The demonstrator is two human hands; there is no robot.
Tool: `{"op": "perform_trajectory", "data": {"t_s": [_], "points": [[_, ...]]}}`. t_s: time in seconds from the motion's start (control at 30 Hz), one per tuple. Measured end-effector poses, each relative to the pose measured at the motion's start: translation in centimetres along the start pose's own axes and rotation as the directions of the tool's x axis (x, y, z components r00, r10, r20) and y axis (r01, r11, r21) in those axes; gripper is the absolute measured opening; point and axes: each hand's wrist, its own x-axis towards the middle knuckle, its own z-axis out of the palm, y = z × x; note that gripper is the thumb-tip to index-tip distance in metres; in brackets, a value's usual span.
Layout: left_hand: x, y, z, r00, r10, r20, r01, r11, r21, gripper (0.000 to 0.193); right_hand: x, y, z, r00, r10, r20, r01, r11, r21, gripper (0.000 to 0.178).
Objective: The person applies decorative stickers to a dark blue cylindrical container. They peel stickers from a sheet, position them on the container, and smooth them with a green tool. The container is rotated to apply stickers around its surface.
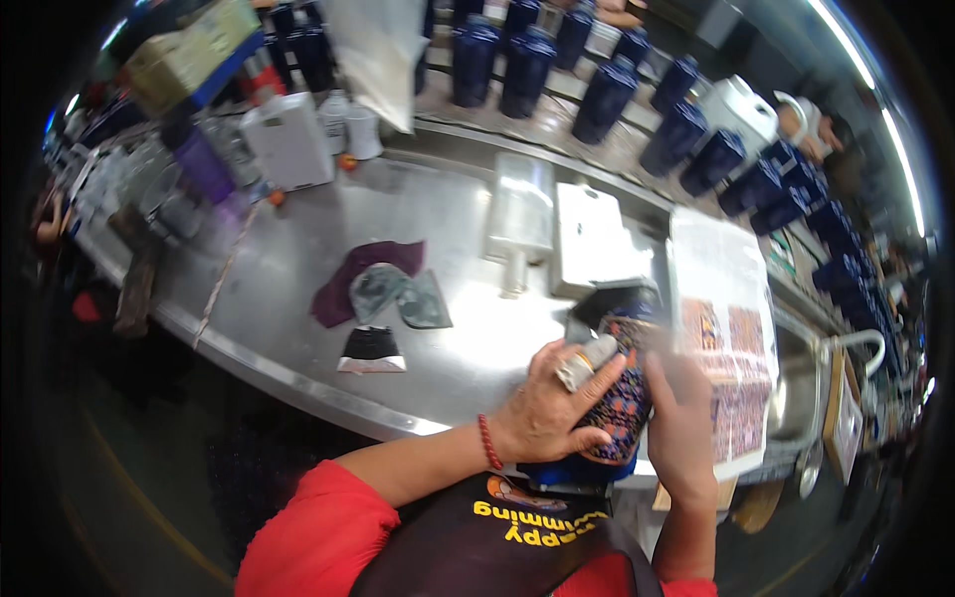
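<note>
Item: my left hand (545,403) and right hand (681,423) both clasp the patterned blue bottle (619,393).
Place: above the desk (298,298) edge.
Handling: probably rigid, smooth, slippery; grip its sides.

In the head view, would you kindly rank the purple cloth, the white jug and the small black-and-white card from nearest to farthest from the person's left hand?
Measured from the left hand:
1. Small black-and-white card, on the steel table to the hand's left.
2. Purple cloth, beyond the card, farther up the table.
3. White jug, at the table's far left end.
</note>
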Motion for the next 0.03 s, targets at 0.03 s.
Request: {"op": "perform_trajectory", "data": {"t_s": [0.03], "points": [[-0.29, -0.06, 0.28, 1.000, -0.017, 0.015, 0.017, 1.000, 0.018, 0.086, 1.23, 0.05, 0.73, 0.998, -0.057, -0.005, 0.058, 0.996, 0.065, 0.059]]}}
